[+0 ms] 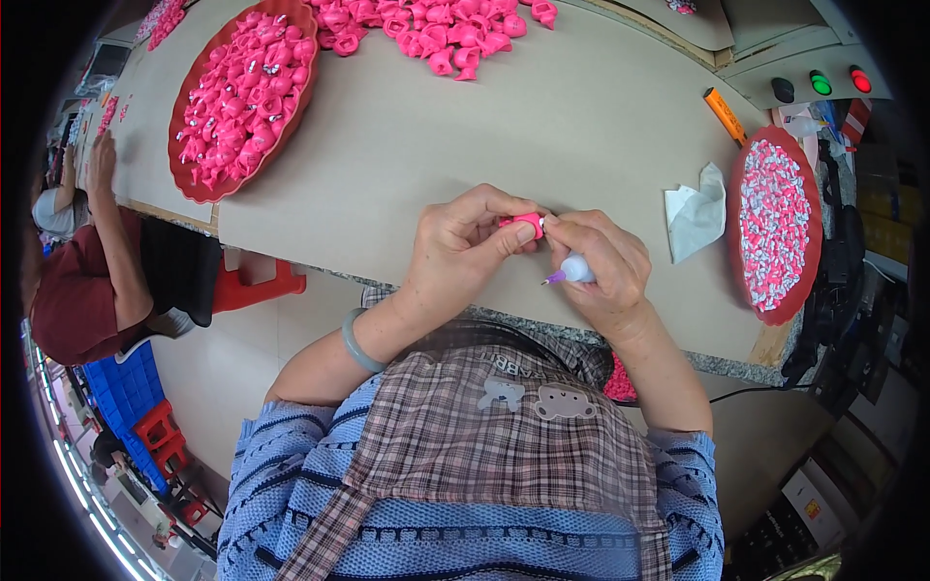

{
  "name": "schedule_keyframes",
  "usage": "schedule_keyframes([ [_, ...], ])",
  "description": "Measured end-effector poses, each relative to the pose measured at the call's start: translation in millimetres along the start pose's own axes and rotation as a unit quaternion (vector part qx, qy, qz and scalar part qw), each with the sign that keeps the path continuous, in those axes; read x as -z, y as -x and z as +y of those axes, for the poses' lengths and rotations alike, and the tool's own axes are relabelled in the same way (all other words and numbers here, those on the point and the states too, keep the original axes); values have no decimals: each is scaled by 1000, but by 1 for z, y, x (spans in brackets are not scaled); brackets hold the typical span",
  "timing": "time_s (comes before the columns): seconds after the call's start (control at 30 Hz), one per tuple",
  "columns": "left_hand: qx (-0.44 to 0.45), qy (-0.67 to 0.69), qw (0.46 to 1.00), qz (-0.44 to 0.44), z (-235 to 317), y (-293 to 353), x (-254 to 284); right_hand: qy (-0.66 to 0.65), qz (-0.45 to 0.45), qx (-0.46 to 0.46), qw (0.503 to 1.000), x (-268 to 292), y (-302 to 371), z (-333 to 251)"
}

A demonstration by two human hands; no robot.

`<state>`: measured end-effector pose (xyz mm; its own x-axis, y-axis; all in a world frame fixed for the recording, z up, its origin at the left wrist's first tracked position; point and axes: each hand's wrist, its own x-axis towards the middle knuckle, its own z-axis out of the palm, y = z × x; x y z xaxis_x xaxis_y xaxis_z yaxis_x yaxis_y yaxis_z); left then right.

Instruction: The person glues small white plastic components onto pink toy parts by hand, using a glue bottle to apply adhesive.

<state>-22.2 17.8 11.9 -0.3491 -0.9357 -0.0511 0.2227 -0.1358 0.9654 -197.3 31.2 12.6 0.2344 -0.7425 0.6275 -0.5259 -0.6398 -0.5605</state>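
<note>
Above the table's near edge, my left hand (460, 237) is closed, pinching a small bright pink molded piece (528, 222) between thumb and fingers. My right hand (610, 261) meets it from the other side. Its thumb and forefinger press at the piece's end, where a tiny white part (542, 223) shows; what exactly they pinch there is too small to tell. Tucked in the same right hand is a small whitish squeeze bottle (578, 269) with a purple needle tip pointing left. The fingers partly hide both the piece and the bottle.
A red scalloped tray (184, 179) of pink pieces stands at left, beside a loose pink pile (436, 29). At right lie a red tray (812, 242) of small pink-and-white parts, a white tissue (697, 213) and an orange marker (725, 116). A co-worker (92, 281) sits far left.
</note>
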Motion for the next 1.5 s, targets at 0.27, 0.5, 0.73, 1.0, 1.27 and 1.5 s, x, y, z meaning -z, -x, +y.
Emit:
schedule_keyframes([
  [0.27, 3, 8, 1000, 3, -1, 1, 0, 2, 0, -1, 1000, -1, 1, 0],
  [0.5, 13, 8, 1000, 5, 0, 1, 1, 4, -4, -4, 1000, -1, 1, 0],
  [0.73, 13, 14, 1000, 6, 0, 0, -1, 2, -5, -4, 1000, 0, 1, 1],
  [1.0, 12, 10, 1000, 2, 1, 0, 0, 2, -3, -12, 1000, -1, 1, -1],
  [1.27, 9, 8, 1000, 0, 0, 1, 1, 1, -1, -6, 1000, -1, 1, 1],
  [1.5, 13, 8, 1000, 0, 0, 1, 1, 2, 2, -9, 1000, -1, 1, -1],
])
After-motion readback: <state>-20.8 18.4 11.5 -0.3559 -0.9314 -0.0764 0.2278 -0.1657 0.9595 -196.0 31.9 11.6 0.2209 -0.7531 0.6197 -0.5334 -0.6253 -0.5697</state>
